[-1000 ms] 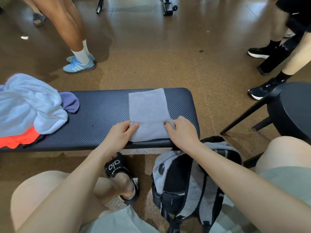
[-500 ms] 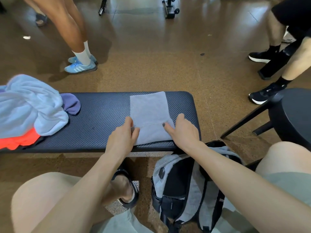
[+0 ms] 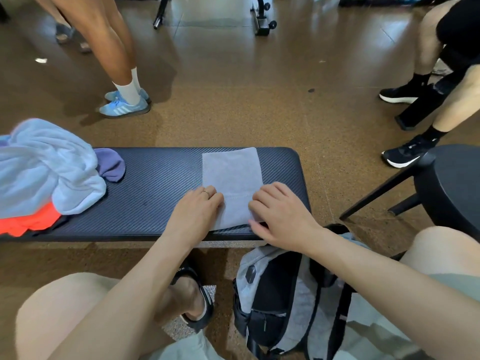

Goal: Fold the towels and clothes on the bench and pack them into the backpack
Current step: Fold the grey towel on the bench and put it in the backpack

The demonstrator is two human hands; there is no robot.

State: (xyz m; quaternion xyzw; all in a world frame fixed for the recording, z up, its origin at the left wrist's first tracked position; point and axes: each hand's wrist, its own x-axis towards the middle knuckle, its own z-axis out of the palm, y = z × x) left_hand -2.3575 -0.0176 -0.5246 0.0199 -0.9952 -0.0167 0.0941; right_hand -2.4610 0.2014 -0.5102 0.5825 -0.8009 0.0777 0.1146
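A grey towel [image 3: 232,179], now folded short, is pressed flat at the counter's [image 3: 155,183] right end by the left hand [image 3: 198,209] and right hand [image 3: 279,213], fingers spread, gripping nothing, where the hem was pinched a second ago. Packing is judged next; the backpack [image 3: 280,294] waits below. Unfolded clothes [image 3: 46,165] are heaped leftward; a stool [image 3: 452,183] crowds the right.

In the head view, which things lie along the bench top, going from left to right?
Orange garment → light blue towel → purple cloth → left hand → grey towel → right hand.
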